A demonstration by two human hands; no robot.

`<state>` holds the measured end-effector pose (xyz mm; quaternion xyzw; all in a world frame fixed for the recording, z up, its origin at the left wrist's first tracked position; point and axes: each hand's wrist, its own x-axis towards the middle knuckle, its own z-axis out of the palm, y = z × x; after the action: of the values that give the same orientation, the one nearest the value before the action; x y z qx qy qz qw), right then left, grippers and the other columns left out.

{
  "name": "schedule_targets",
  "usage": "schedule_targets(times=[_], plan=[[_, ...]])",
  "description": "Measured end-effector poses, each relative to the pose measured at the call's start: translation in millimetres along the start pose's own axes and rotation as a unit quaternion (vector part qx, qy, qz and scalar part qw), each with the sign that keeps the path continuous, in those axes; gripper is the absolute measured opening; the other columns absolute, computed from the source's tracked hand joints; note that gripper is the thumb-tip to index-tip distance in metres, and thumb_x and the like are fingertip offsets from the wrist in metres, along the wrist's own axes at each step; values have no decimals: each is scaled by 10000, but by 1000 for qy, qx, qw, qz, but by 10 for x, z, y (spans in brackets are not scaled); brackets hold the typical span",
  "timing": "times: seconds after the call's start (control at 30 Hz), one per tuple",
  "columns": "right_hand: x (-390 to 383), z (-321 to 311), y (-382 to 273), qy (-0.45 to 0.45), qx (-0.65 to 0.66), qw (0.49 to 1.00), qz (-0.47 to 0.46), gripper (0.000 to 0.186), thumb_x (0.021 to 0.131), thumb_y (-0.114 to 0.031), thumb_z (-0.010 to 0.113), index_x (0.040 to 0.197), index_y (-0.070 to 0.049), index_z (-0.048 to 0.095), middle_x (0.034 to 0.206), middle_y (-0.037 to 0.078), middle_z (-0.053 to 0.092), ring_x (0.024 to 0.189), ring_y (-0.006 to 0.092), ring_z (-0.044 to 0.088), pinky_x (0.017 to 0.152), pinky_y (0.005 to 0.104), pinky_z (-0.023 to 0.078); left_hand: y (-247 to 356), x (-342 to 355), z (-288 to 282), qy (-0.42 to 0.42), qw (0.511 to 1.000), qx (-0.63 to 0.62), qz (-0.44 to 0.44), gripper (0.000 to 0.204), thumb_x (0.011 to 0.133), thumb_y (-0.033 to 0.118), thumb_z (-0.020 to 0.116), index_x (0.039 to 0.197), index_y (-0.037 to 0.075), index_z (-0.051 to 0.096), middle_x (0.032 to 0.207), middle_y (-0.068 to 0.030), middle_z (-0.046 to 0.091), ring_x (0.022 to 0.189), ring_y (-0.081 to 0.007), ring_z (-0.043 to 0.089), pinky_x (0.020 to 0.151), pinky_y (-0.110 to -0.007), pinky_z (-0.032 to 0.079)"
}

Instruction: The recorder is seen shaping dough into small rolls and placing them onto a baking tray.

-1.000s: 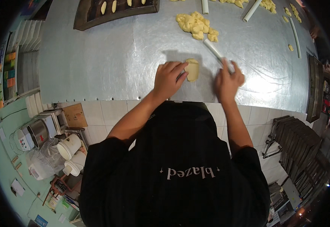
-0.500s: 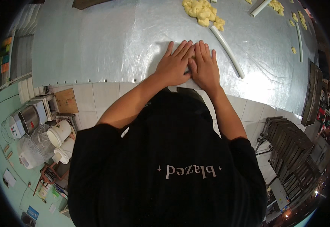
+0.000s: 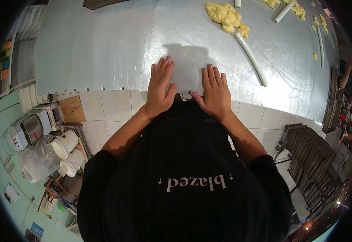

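Note:
My left hand [image 3: 160, 86] lies at the near edge of a metal-topped table [image 3: 99, 48], fingers stretched forward. Apart from it, my right hand [image 3: 217, 90] rests at the same edge, flat with the thumb pointing inward. Both hands are open and hold nothing. Beyond the right hand lies a white rod [image 3: 251, 60], like a thin rolling pin, slanting across the metal. At its far end sits a heap of yellow dough pieces [image 3: 225, 17].
Farther right are another white rod [image 3: 284, 12], a long thin rod [image 3: 320, 46] and more dough pieces [image 3: 299, 11]. Another person's hand [image 3: 343, 82] shows at the right edge. Stacked dark trays [image 3: 309, 151] stand lower right; white buckets [image 3: 65, 144] stand lower left.
My hands have parted and drawn back toward the table's near edge; they were side by side farther in. Another person's arm has come into view at the far right.

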<state>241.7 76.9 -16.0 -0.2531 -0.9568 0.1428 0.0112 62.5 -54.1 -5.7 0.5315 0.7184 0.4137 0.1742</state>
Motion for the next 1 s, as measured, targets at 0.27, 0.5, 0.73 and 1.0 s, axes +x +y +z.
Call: schedule_targets(times=[0.27,0.5,0.73,1.0], plan=[[292,73,-87,19,-13,1000,-9,858,906,-618,474,1452,33,354,1515,227,345,1441,314,281,1165,514,186,-27,-116,42,33,998,-17,-41,599,864,30,495,1442,-40,354,1543,-208,305,1464,-389,201,1175,-531,68],[1604,-273,448,-38,210,977,19,662,987,-491,424,1429,3,419,1498,207,384,1396,303,372,1143,432,279,156,335,290,56,995,-82,-28,478,868,88,565,1327,-29,497,1343,-216,522,1272,-380,465,1105,-453,298],[710,-556,894,129,402,903,79,283,982,-205,546,1138,4,655,1062,142,702,948,232,678,855,309,500,190,818,554,-60,984,161,52,361,817,199,710,1139,52,635,977,-83,639,939,-290,607,807,-411,478],[476,-282,790,182,163,970,-9,143,873,-126,619,986,-81,696,902,75,651,885,277,566,826,382,406,-212,1611,-679,183,921,-268,-215,176,902,121,669,1026,0,698,946,-34,705,857,-75,627,758,-240,504]])
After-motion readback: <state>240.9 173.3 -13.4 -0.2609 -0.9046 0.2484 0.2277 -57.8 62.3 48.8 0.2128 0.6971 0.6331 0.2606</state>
